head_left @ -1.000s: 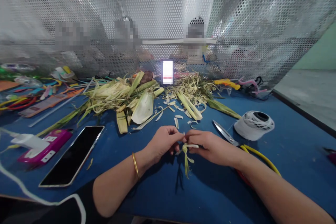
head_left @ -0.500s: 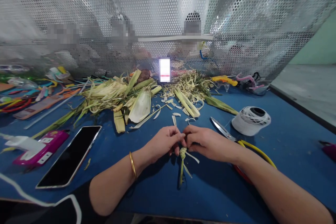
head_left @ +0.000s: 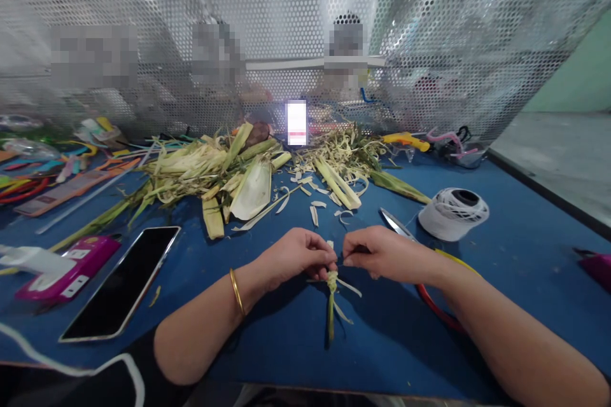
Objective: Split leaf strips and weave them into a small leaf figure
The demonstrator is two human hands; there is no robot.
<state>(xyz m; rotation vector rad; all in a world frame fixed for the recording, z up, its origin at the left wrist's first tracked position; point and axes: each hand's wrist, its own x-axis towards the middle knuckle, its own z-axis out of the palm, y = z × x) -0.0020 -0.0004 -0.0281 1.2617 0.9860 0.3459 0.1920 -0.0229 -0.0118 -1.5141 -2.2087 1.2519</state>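
Note:
My left hand (head_left: 300, 255) pinches the top of a small bundle of knotted corn husk (head_left: 333, 281). A green stem end points down from the bundle, and thin pale strips stick out at its sides. Just to the right, my right hand (head_left: 375, 253) has its thumb and fingertips pressed together, a little apart from the left fingers. What it pinches, if anything, is too small to make out. Under and behind the right forearm lie scissors (head_left: 394, 224) with red and yellow handles. A spool of white thread (head_left: 452, 213) stands beyond them.
Piles of corn husks (head_left: 191, 168) and shredded strips (head_left: 341, 156) lie along the back. A yellow glue gun (head_left: 408, 140) is behind right. To the left are a dark-screened phone (head_left: 121, 286) and a magenta power strip (head_left: 71, 272) with a white plug. A perforated metal screen (head_left: 286, 13) rises behind.
My right hand has moved slightly right, opening a small gap between it and my left fingers. My left hand still pinches the husk bundle. The view has shifted slightly.

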